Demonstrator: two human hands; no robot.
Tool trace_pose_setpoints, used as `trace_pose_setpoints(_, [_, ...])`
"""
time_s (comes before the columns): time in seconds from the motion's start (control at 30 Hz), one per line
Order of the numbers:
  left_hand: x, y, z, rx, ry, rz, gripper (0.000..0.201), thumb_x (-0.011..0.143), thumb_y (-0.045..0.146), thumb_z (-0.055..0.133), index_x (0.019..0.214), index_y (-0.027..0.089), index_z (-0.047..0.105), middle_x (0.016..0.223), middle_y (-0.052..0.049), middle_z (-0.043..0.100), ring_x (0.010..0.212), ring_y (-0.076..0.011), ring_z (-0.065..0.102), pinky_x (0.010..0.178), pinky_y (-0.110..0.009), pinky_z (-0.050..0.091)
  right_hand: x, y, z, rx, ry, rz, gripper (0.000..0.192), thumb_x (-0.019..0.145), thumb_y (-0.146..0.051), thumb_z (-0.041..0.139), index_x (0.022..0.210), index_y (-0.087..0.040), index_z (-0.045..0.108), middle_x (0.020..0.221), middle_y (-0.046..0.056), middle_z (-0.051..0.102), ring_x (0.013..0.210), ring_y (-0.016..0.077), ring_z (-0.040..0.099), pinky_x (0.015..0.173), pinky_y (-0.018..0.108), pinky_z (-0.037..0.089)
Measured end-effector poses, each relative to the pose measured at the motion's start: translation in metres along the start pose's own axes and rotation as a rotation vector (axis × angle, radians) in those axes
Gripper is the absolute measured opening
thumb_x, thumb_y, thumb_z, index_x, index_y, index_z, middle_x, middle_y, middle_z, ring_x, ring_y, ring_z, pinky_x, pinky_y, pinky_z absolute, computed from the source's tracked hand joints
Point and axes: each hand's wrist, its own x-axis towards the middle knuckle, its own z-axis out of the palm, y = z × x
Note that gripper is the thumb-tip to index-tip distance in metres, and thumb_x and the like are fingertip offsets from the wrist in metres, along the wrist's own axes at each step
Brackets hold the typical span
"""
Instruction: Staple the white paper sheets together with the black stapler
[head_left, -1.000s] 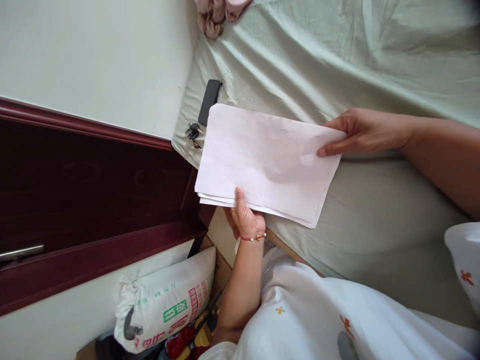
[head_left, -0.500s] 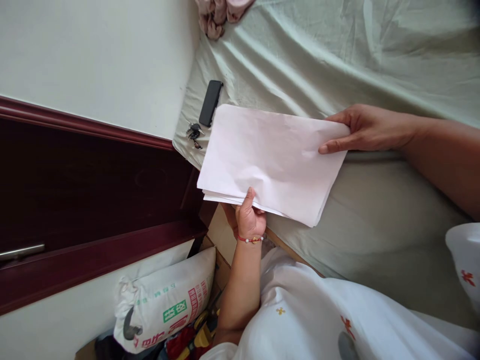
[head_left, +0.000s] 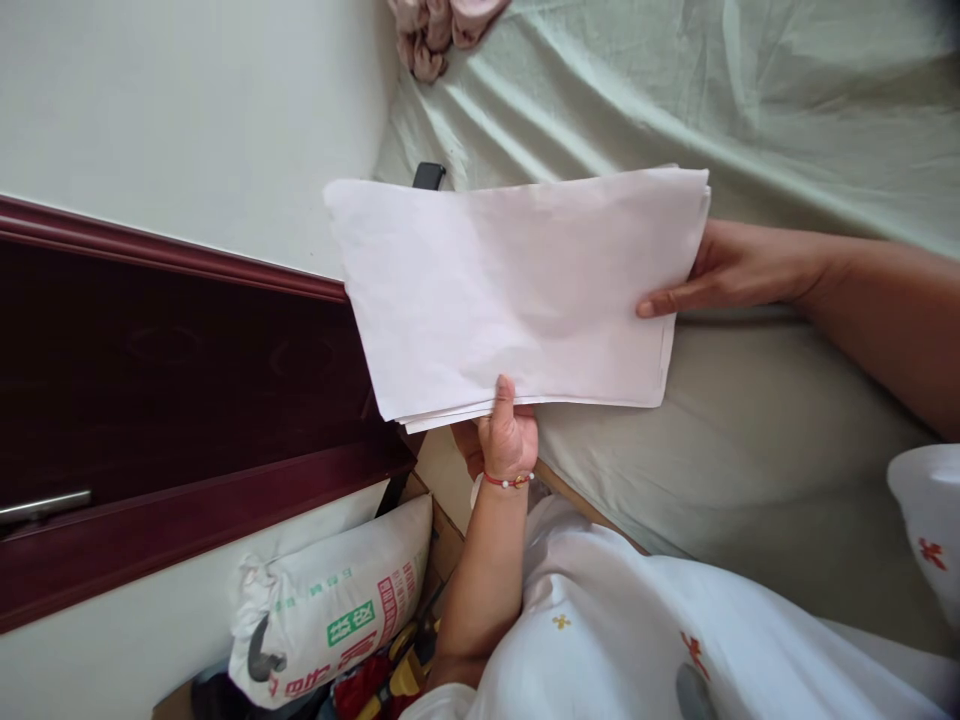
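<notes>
A stack of white paper sheets is held over the edge of a bed with a pale green sheet. My left hand, with a red bead bracelet on the wrist, pinches the stack's near long edge, thumb on top. My right hand grips the short end at the right, thumb on top and fingers underneath. The sheets fan slightly at the lower left corner. The top sheet is blank.
A black phone on the bed peeks out above the papers. Pink cloth lies at the bed's far end. A dark red door with a metal handle fills the left. Below it is a printed white sack.
The paper stack has swung and shifted left, its left end now over the door frame, covering the keys and most of the phone. Both hands keep their grip.
</notes>
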Motion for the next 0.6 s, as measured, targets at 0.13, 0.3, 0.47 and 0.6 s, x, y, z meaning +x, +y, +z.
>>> trace_pose_setpoints(0.13, [0.014, 0.011, -0.020, -0.045, -0.015, 0.048, 0.049, 0.067, 0.026, 0.090, 0.113, 0.026, 0.075, 0.128, -0.004, 0.074, 0.129, -0.0263, 0.065, 0.111, -0.040, 0.051, 0.000, 0.004, 0.002, 0.057, 0.160, -0.047, 0.056, 0.080, -0.042, 0.082, 0.128, -0.018, 0.069, 0.127, 0.003, 0.074, 0.120, 0.0280, 0.066, 0.115, 0.059, 0.045])
trace_pose_setpoints(0.3, [0.034, 0.040, -0.053, 0.026, -0.019, 0.181, 0.049, 0.060, 0.031, 0.095, 0.106, 0.030, 0.077, 0.121, -0.001, 0.077, 0.124, -0.0243, 0.067, 0.109, -0.040, 0.052, -0.003, 0.002, 0.001, 0.181, 0.285, -0.110, 0.026, 0.078, -0.031, 0.085, 0.098, -0.016, 0.077, 0.110, 0.001, 0.079, 0.112, 0.0272, 0.071, 0.114, 0.065, 0.045])
trace_pose_setpoints(0.47, [0.040, 0.046, -0.064, 0.191, -0.113, 0.248, 0.040, 0.055, 0.032, 0.099, 0.090, 0.026, 0.079, 0.098, 0.000, 0.081, 0.103, -0.0192, 0.074, 0.100, -0.033, 0.056, -0.006, 0.000, 0.001, 0.277, 0.329, -0.121, 0.024, 0.076, -0.033, 0.086, 0.092, -0.018, 0.076, 0.110, -0.002, 0.079, 0.109, 0.0276, 0.073, 0.109, 0.065, 0.049])
trace_pose_setpoints(0.6, [0.042, 0.037, -0.059, 0.253, -0.114, 0.283, 0.041, 0.057, 0.034, 0.098, 0.092, 0.023, 0.080, 0.100, -0.003, 0.081, 0.107, -0.0200, 0.074, 0.107, -0.034, 0.052, -0.005, 0.002, 0.000, 0.151, 0.279, -0.072, 0.041, 0.074, -0.041, 0.087, 0.107, -0.020, 0.075, 0.109, 0.000, 0.079, 0.110, 0.0296, 0.073, 0.104, 0.064, 0.054])
